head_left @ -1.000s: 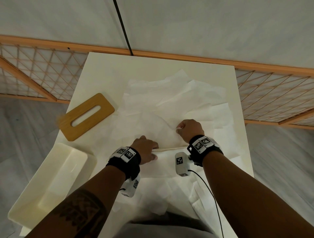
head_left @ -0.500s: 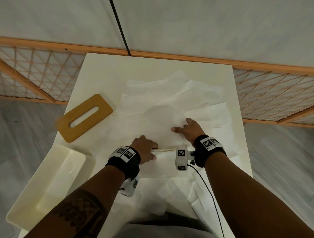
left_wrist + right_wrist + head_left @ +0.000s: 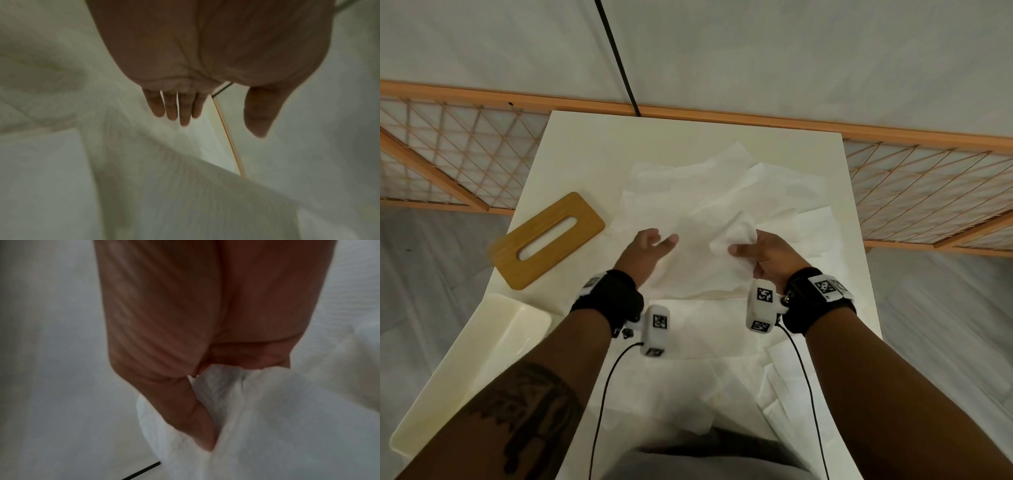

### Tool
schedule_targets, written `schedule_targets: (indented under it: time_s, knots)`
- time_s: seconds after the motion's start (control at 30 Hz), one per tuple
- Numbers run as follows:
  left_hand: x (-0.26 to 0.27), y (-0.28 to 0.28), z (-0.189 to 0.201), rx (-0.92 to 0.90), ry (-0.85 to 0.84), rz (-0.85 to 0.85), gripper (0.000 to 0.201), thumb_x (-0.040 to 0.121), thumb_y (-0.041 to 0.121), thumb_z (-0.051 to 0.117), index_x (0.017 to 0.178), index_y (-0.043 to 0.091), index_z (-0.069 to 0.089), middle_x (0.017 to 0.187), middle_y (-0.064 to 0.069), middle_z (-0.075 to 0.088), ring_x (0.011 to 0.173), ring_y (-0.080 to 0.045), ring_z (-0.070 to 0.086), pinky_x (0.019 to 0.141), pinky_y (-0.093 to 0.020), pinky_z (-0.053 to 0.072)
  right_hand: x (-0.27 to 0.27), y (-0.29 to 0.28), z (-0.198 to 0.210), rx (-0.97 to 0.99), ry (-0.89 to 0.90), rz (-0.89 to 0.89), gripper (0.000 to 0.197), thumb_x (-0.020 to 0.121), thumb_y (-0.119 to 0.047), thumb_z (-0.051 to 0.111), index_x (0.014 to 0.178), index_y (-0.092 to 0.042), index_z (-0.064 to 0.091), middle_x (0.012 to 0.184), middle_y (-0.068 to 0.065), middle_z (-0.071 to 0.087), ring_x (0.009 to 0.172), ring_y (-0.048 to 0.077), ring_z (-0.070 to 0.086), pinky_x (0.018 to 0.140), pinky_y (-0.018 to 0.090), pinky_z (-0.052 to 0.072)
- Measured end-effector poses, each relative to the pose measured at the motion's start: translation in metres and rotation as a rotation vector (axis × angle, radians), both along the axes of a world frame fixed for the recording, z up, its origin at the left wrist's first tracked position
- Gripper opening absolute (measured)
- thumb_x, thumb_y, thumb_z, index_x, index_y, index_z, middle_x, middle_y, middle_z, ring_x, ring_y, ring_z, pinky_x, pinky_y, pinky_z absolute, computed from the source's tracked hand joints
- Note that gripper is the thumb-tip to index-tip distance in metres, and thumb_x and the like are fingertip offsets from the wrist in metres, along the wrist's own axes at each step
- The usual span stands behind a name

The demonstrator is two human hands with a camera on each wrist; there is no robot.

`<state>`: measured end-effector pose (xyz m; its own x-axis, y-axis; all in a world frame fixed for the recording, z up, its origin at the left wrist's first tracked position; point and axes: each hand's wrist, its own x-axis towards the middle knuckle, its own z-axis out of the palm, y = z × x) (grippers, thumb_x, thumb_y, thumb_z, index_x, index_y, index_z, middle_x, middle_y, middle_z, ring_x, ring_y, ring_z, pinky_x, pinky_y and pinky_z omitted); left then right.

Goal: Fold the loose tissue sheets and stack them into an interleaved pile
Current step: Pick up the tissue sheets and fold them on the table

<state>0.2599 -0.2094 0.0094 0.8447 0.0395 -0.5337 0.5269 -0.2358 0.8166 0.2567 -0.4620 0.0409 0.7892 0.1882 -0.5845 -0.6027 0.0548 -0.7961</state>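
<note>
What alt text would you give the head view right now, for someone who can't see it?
Over a white table strewn with loose tissue sheets, the right hand pinches a lifted tissue sheet while the open left hand reaches toward it. A wooden slotted lid and a cream box lie at left.

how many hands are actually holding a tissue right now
1. The right hand grips a bunched tissue sheet above the pile; the left hand hovers open beside it, holding nothing.

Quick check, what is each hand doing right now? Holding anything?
Left hand: open, fingers straight, holding nothing, above the loose tissue sheets.
Right hand: grips a bunched corner of a tissue sheet, lifted off the pile.
</note>
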Motion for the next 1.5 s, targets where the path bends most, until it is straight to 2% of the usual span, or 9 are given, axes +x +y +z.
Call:
schedule_targets:
  time_s: [0.13,0.33,0.5,0.7,0.93,1.1,1.2,1.33,1.5]
  knots:
    - [0.004,0.002,0.012,-0.400,0.105,0.026,0.060,0.076,0.040,0.078,0.129,0.018,0.061,0.135,-0.002,0.063,0.126,-0.019,0.055,0.107,-0.036,0.036,0.005,-0.002,0.025,0.080,-0.012,0.061,0.014,0.091,0.003,0.065,0.103,-0.004,0.067,0.089,0.009,0.075,0.074,0.022,0.072,0.059,0.025,0.056]
    - [-0.002,-0.003,0.021,-0.626,0.071,0.074,0.049,0.079,0.006,0.069,0.127,0.002,0.060,0.123,-0.016,0.069,0.109,-0.030,0.068,0.085,-0.035,0.059,0.008,-0.008,0.031,0.045,0.016,0.070,0.024,0.091,-0.007,0.070,0.115,-0.002,0.068,0.105,0.013,0.076,0.088,0.026,0.075,0.070,0.032,0.060]
    - [-0.005,0.005,0.018,-0.540,0.031,0.130,0.049,0.081,0.002,0.072,0.128,0.000,0.060,0.123,-0.017,0.069,0.112,-0.032,0.067,0.094,-0.040,0.056,0.005,-0.016,0.016,-0.084,0.105,0.091,0.049,0.071,-0.018,0.089,0.115,-0.002,0.072,0.120,0.023,0.070,0.106,0.033,0.069,0.102,0.048,0.053]
    - [-0.012,0.008,0.015,-0.495,0.016,0.156,0.027,0.091,-0.007,0.060,0.116,0.004,0.067,0.115,-0.013,0.072,0.103,-0.025,0.070,0.092,-0.035,0.057,0.002,-0.016,0.016,-0.110,0.092,0.011,0.035,0.091,-0.001,0.069,0.125,-0.001,0.065,0.113,0.018,0.073,0.079,0.023,0.075,0.062,0.029,0.059]
    - [-0.017,0.017,0.017,-0.332,-0.029,0.098,0.024,0.086,-0.007,0.068,0.106,0.005,0.071,0.103,-0.017,0.075,0.091,-0.028,0.072,0.082,-0.036,0.061,-0.002,-0.026,0.023,-0.161,0.038,0.022,0.031,0.095,0.002,0.062,0.125,-0.002,0.066,0.099,0.015,0.074,0.066,0.018,0.073,0.057,0.026,0.058]
    - [-0.020,0.020,0.025,-0.302,-0.069,0.093,0.018,0.085,-0.010,0.067,0.085,0.008,0.069,0.083,-0.008,0.076,0.074,-0.022,0.070,0.069,-0.031,0.061,-0.006,-0.033,0.029,-0.262,0.044,0.097,0.037,0.096,0.014,0.035,0.085,-0.005,0.065,0.077,0.011,0.068,0.046,0.014,0.063,0.046,0.019,0.048]
    - [-0.022,0.023,0.027,-0.296,-0.083,0.097,0.023,0.087,-0.012,0.060,0.081,0.010,0.064,0.081,-0.007,0.075,0.070,-0.019,0.070,0.060,-0.027,0.057,-0.008,-0.034,0.027,-0.298,0.034,0.138,0.036,0.099,0.010,0.039,0.081,-0.011,0.063,0.070,0.009,0.062,0.044,0.014,0.054,0.043,0.019,0.043]
    - [-0.023,0.025,0.025,-0.295,-0.136,0.093,0.023,0.084,-0.009,0.069,0.086,0.015,0.069,0.094,-0.007,0.072,0.078,-0.018,0.067,0.059,-0.027,0.054,-0.011,-0.034,0.027,-0.209,0.039,0.100,0.028,0.101,0.007,0.046,0.085,-0.009,0.063,0.076,0.008,0.072,0.052,0.015,0.066,0.048,0.020,0.051]
    - [-0.024,0.024,0.025,-0.299,-0.121,0.139,0.028,0.091,-0.008,0.059,0.080,0.016,0.067,0.083,0.000,0.069,0.071,-0.014,0.063,0.060,-0.024,0.053,-0.012,-0.034,0.026,-0.184,0.040,0.062,0.028,0.101,0.005,0.045,0.089,-0.009,0.066,0.087,0.012,0.071,0.058,0.016,0.069,0.052,0.022,0.053]
